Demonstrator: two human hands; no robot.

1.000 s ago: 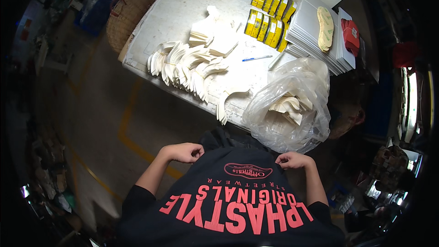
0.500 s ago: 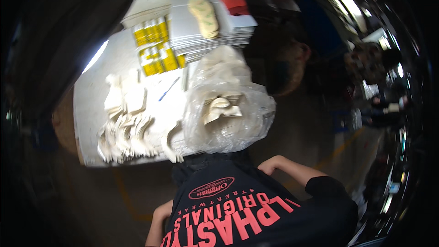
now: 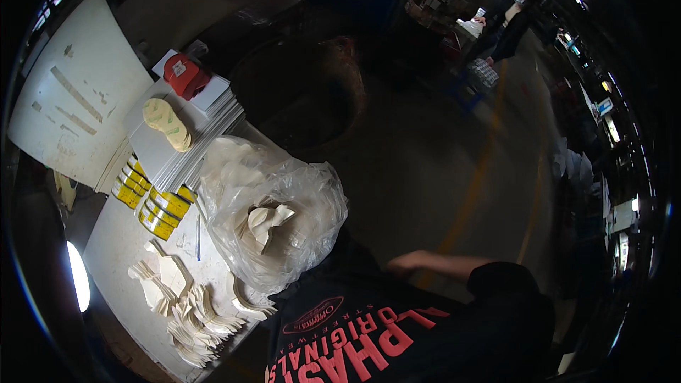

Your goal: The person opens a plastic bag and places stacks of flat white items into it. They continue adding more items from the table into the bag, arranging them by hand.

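My right hand [image 3: 406, 263] hangs beside my body, over the floor to the right of the table; motion blur hides its fingers, and no object shows in it. My left hand is out of sight. Nearest to my body is a clear plastic bag [image 3: 319, 202], its mouth spread around several cream-coloured curved pieces [image 3: 264, 221]. More such pieces lie on the table [image 3: 106, 262] in fanned rows [image 3: 195, 326] and a looser group [image 3: 152, 285]. A small curved stack [image 3: 245, 303] rests apart, close to the bag.
Beyond the bag, a pile of pale flat sheets [image 3: 216, 131] carries a cream sole-shaped piece [image 3: 167, 125] and a red cap [image 3: 186, 76]. Yellow-banded round tins [image 3: 163, 211] and a blue pen [image 3: 198, 238] lie nearby. A masked person [image 3: 507, 25] stands far back right.
The view has swung to the right, so the table now sits further left and tilted. My left hand has dropped out of view. My right arm still hangs at my side.
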